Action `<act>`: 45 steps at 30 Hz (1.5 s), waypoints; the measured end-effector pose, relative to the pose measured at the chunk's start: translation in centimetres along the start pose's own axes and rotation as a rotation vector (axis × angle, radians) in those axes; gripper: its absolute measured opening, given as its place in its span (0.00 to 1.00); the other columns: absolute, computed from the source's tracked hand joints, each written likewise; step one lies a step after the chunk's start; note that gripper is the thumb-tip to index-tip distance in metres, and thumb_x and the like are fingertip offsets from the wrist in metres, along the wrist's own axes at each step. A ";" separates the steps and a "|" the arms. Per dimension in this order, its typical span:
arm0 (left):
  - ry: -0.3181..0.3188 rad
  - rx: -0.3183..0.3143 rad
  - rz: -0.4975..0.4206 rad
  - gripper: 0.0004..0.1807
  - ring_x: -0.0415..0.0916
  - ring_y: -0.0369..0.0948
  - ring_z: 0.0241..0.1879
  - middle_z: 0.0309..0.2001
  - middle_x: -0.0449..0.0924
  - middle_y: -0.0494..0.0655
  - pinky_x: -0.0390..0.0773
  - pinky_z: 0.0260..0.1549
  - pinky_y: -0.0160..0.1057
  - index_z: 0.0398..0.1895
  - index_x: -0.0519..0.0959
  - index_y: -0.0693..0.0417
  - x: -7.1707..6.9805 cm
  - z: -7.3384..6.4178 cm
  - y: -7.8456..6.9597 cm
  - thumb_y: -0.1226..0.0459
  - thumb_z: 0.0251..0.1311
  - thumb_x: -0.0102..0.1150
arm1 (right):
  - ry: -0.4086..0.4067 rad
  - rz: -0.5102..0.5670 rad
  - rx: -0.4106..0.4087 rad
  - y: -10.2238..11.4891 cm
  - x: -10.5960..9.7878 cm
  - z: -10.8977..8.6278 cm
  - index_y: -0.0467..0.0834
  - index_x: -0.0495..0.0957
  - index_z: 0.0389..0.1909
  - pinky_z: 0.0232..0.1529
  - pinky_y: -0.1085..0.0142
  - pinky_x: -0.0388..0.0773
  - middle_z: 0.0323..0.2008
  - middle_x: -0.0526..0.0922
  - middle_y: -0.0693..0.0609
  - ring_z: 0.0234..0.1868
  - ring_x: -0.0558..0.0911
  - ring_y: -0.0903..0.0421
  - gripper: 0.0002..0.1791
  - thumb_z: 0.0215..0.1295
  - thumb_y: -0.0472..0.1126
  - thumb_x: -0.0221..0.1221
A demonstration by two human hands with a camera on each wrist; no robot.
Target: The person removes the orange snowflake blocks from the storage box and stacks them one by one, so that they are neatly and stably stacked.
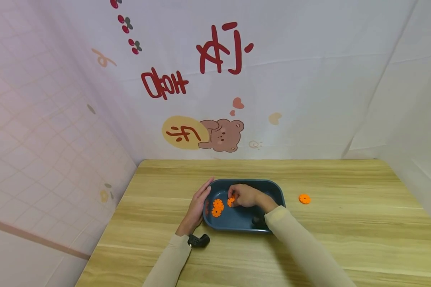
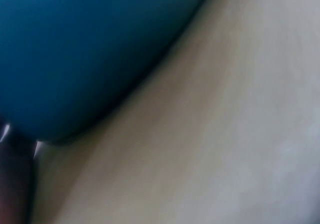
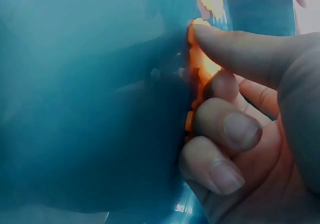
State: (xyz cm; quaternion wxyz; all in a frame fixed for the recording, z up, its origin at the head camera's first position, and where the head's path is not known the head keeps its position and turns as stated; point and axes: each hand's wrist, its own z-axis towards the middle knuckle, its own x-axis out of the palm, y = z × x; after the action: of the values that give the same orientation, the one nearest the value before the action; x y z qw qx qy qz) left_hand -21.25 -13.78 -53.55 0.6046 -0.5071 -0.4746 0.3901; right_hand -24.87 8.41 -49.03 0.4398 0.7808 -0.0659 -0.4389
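A dark blue rectangular tub (image 1: pixel 237 219) stands on the table. My left hand (image 1: pixel 195 207) rests against its left end, fingers extended along the wall. Inside the tub, my right hand (image 1: pixel 247 195) pinches an orange notched plastic disc (image 1: pixel 230 201) by its edge. In the right wrist view, the thumb and curled fingers of the right hand (image 3: pixel 245 108) lie on the disc (image 3: pixel 204 66), which stands nearly edge-on. Several more orange discs (image 1: pixel 217 207) lie together at the tub's left end. The left wrist view shows only the blurred tub wall (image 2: pixel 90 48) and the tabletop.
On the wood-grain table (image 1: pixel 344 223), another orange notched disc (image 1: pixel 304 198) lies flat to the right of the tub. A white printed cloth (image 1: pixel 308 99) hangs behind the table's back edge. Black wrist devices (image 1: pixel 199 240) are worn at the sleeves.
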 end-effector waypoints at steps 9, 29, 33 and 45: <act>-0.019 -0.011 0.012 0.29 0.50 0.41 0.76 0.76 0.56 0.40 0.50 0.74 0.49 0.75 0.64 0.47 -0.1 0.0 0.2 0.50 0.75 0.47 | 0.013 -0.020 -0.010 0.1 0.1 -0.1 0.42 0.75 0.37 0.23 0.69 0.65 0.17 0.69 0.56 0.17 0.67 0.59 0.12 0.59 0.36 0.69; -0.015 0.005 -0.001 0.29 0.49 0.41 0.76 0.76 0.56 0.42 0.48 0.74 0.50 0.75 0.64 0.49 0.0 0.0 0.1 0.51 0.75 0.46 | 0.023 -0.072 -0.014 0.5 -0.3 -0.7 0.44 0.74 0.30 0.27 0.68 0.67 0.19 0.71 0.56 0.20 0.69 0.58 0.10 0.59 0.37 0.69; -0.014 0.008 -0.001 0.29 0.50 0.40 0.76 0.76 0.57 0.41 0.49 0.74 0.49 0.75 0.64 0.47 0.0 0.0 0.0 0.50 0.75 0.47 | 0.018 -0.081 -0.038 0.6 -0.5 -0.9 0.43 0.74 0.30 0.28 0.68 0.69 0.20 0.74 0.56 0.21 0.71 0.59 0.10 0.59 0.35 0.69; -0.005 0.002 0.001 0.29 0.49 0.42 0.76 0.77 0.56 0.42 0.48 0.74 0.50 0.75 0.64 0.48 0.0 -0.1 0.1 0.50 0.75 0.47 | 0.027 0.046 0.008 1.2 -1.2 -1.7 0.42 0.75 0.38 0.20 0.65 0.77 0.21 0.80 0.51 0.17 0.74 0.57 0.07 0.63 0.30 0.63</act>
State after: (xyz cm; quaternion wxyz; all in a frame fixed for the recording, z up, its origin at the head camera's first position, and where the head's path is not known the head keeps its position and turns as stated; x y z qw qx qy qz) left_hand -21.14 -13.79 -53.67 0.6036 -0.5058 -0.4754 0.3922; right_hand -23.96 9.33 -46.96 0.4475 0.7867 -0.0798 -0.4176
